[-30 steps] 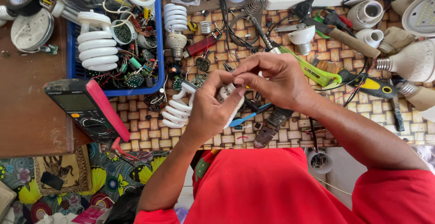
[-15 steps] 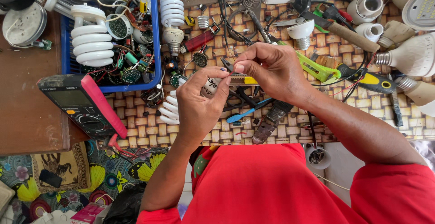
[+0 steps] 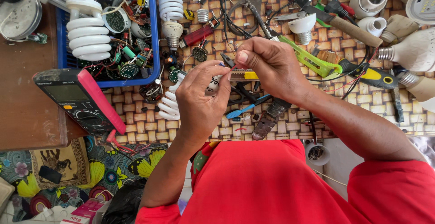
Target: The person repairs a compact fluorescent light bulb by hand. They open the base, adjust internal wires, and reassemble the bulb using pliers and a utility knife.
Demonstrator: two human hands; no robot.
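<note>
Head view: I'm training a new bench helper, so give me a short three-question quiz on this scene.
1. True or false: the left hand holds a spiral bulb.
2. Which lies left of that bulb: A) multimeter B) yellow-handled screwdriver?
3. What colour is the tray of parts?

Key: 1 true; 2 A; 3 blue. The right hand pinches a thin red wire.

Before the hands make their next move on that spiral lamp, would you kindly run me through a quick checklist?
1. Left hand holds the spiral lamp: ok.
2. Right hand pinches a thin red wire at the lamp's base: ok.
3. Wire joined to the base: cannot tell, fingers cover it.
4. Bare space on the woven mat under the hands: not ok, tools crowd it.
5. Multimeter lies close by: ok.
</note>
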